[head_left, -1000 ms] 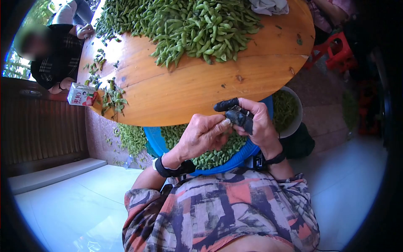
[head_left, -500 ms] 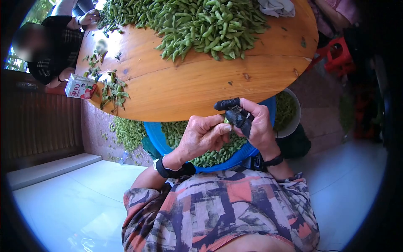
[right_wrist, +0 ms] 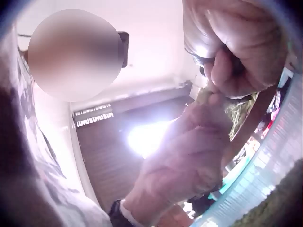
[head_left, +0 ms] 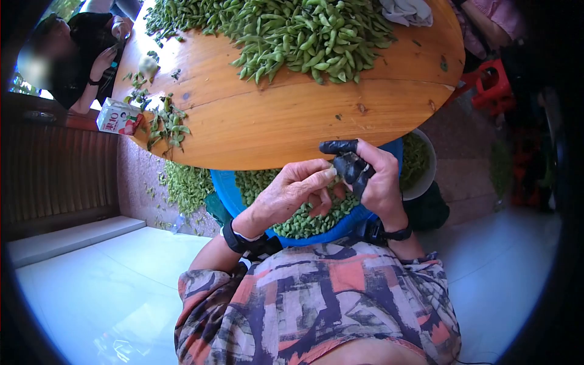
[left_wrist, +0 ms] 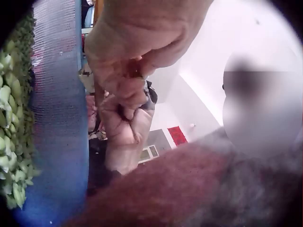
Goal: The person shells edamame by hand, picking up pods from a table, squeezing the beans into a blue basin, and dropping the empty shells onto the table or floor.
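A small green pod (head_left: pixel 332 175), mostly hidden by fingertips, sits pinched between both hands above a blue basin (head_left: pixel 222 190), just in front of the person's chest. The left grip (head_left: pixel 292 193) closes on it with thumb and curled fingers; in the left wrist view the same grip (left_wrist: pixel 127 71) is bunched tight beside the basin's blue wall (left_wrist: pixel 61 123). The right grip (head_left: pixel 376 179) meets it from the other side, thumb and forefinger wearing black finger covers (head_left: pixel 350 163) and curled onto the pod's end; the right wrist view shows this grip (right_wrist: pixel 236 52) folded, with a greenish scrap at its tips. Under the hands the basin holds a bed of green pods and beans (head_left: pixel 304 224). A white bowl (head_left: pixel 427 176) with more greens stands just beside the basin, on the right. Past them lies the round wooden desk (head_left: pixel 274 125), carrying a big heap of pods (head_left: pixel 292 30), a grey cloth (head_left: pixel 410 9) and, at its left edge, a small carton (head_left: pixel 118 117) among leafy trimmings (head_left: pixel 164 128). More green litter (head_left: pixel 185 185) lies on the floor below.
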A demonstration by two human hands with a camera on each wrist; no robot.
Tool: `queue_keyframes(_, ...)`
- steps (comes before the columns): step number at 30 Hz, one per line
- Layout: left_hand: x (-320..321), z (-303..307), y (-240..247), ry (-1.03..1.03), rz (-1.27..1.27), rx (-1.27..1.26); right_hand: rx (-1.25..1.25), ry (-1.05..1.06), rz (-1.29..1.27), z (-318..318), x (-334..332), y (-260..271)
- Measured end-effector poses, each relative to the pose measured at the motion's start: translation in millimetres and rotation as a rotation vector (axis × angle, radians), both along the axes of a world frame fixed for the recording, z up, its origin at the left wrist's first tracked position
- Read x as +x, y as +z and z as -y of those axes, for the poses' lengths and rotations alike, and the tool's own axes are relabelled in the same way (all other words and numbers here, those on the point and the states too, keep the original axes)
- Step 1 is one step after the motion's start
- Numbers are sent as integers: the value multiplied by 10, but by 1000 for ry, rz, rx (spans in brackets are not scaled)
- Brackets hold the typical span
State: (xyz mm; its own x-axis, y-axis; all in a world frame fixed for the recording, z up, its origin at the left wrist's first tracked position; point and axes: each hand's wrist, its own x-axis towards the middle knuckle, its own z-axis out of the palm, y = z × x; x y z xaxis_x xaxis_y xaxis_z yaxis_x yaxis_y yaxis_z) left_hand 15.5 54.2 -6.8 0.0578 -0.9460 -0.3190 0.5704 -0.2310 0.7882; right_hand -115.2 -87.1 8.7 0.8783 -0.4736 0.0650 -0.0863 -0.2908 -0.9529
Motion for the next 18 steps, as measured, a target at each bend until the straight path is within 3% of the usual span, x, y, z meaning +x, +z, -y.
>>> queue_keyframes(1,12,-13,-38,-21,-101,-31,1,1,2,-3,-3,-21)
queue_keyframes(3,-50,-18,-93,55,-158,-46,-458,48,274,-8,-16,-86)
queue_keyframes(7,-179,2,-242,215,-236,-104,-581,7,247,-119,-60,-70)
queue_keyframes(8,-173,23,-234,175,-243,-154,-581,3,247,-96,-54,-81)
queue_keyframes(10,-120,31,-136,108,-167,-136,-206,-158,180,-15,-28,-116)
queue_keyframes(11,-104,32,-99,43,-93,-116,-207,-161,181,-5,-52,-102)
queue_keyframes(13,-123,49,-58,50,-61,-116,320,-148,-15,-1,-107,-61)
queue_keyframes(15,-138,61,-24,74,81,-56,390,-134,17,8,-108,-67)
queue_keyframes(16,-149,56,-38,73,81,-57,325,-91,11,10,-103,-36)
queue_keyframes(18,-187,30,-97,136,315,-55,263,-48,5,6,-87,-32)
